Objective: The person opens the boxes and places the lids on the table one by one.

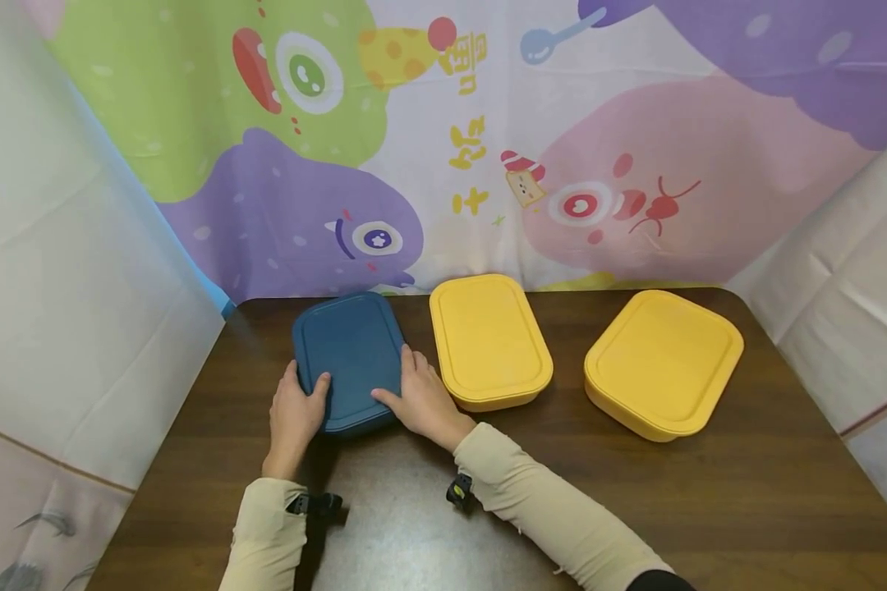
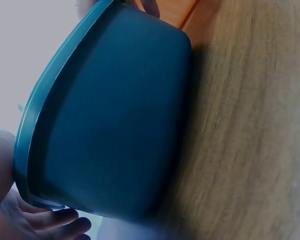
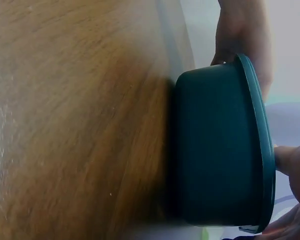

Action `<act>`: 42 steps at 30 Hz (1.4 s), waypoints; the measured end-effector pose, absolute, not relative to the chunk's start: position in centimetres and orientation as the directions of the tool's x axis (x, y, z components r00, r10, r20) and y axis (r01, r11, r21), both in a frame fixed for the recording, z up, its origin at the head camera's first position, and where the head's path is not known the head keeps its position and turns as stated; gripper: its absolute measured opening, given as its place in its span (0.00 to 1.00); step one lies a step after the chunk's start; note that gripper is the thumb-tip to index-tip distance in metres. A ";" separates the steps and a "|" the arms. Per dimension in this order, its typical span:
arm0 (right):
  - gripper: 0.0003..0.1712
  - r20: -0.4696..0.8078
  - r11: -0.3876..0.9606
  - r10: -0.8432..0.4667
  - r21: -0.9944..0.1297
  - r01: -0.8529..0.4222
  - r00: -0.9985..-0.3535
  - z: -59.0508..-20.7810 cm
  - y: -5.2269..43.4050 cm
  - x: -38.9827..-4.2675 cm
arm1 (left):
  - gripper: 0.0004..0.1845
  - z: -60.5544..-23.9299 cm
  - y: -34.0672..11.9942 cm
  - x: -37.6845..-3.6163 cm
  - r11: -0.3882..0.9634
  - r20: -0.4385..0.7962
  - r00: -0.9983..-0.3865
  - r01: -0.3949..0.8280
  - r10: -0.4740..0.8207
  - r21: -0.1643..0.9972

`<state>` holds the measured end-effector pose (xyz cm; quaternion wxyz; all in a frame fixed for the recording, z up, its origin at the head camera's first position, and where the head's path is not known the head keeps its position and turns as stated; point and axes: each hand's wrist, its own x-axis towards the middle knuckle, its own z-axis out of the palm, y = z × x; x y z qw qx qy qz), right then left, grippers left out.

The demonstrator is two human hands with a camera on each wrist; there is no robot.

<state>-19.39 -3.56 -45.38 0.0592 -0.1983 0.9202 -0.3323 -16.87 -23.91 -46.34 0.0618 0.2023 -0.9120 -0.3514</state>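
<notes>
Between my two hands lies a dark blue lidded box (image 1: 351, 353), rectangular with rounded corners, at the left of the dark wooden table (image 1: 406, 509). My left hand (image 1: 293, 419) grips its left side, thumb on the lid's edge. On the opposite side my right hand (image 1: 429, 398) holds it the same way, its thumb over the lid near the front corner. The left wrist view shows the box's smooth wall (image 2: 115, 110) close over the wood, with left fingers (image 2: 60, 227) beyond the corner. In the right wrist view the lid's overhanging rim (image 3: 260, 135) shows.
A yellow lidded box (image 1: 491, 341) stands just right of the blue one, close to my right hand. Another yellow lidded box (image 1: 665, 361) sits farther right, turned at an angle. Behind the table's back edge hangs a cartoon-printed curtain (image 1: 473, 238), with pale cloth (image 1: 66, 246) at the sides.
</notes>
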 end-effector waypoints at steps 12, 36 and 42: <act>0.48 -0.059 0.650 -0.277 -0.747 -0.142 -0.959 -47.0 -4.0 -20.2 | 0.30 -47.0 -23.9 -16.6 0.585 0.009 -0.898 -0.279 -0.440 0.761; 0.40 -0.109 0.567 -0.217 -0.823 -0.034 -0.970 -47.3 -4.5 -20.2 | 0.29 -47.5 -24.1 -16.4 0.588 0.086 -0.883 -0.231 -0.461 0.775; 0.40 -0.130 0.569 -0.235 -0.822 -0.028 -0.963 -47.1 -4.4 -19.9 | 0.28 -47.4 -24.4 -16.4 0.581 0.078 -0.885 -0.233 -0.460 0.780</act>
